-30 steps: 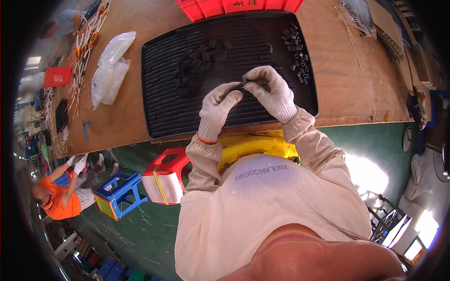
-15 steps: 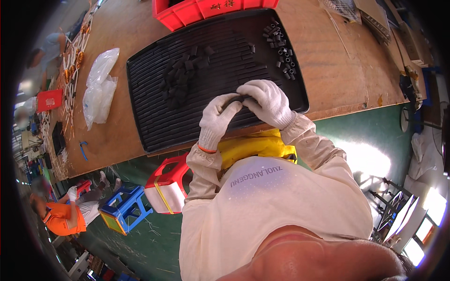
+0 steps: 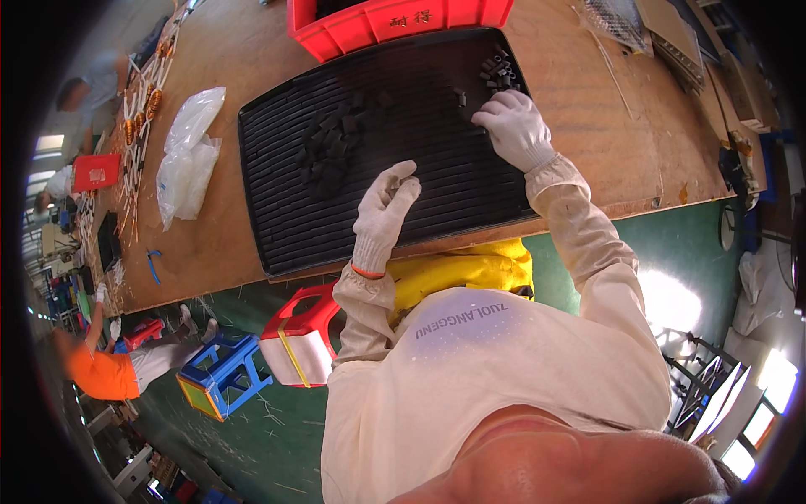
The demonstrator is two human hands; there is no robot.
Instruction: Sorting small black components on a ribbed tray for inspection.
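Observation:
My left hand (image 3: 384,214), in a white knit glove, hovers above the near middle of a black ribbed tray (image 3: 453,214). Its thumb and forefinger are apart, and nothing shows between them. My right hand (image 3: 519,133), gloved the same way, is over the tray's right side, its fingers bent and close together; their tips are partly hidden, so I cannot make out what they hold. Just beyond it lie several small black tube pieces (image 3: 499,71), with one piece (image 3: 460,97) apart to the left. A heap of larger black pieces (image 3: 332,139) rests on the tray's left half.
A red bin (image 3: 403,21) stands behind the tray. Clear plastic bags (image 3: 190,160) lie on the wooden table (image 3: 210,252) at left. Near my left side are a red stool (image 3: 302,336) and a blue stool (image 3: 222,374). A person in orange (image 3: 105,374) is farther left.
My hands were together over the tray's near edge with a dark piece between them. They have parted; the right has moved right and away to the small tubes, while the left stays near the middle.

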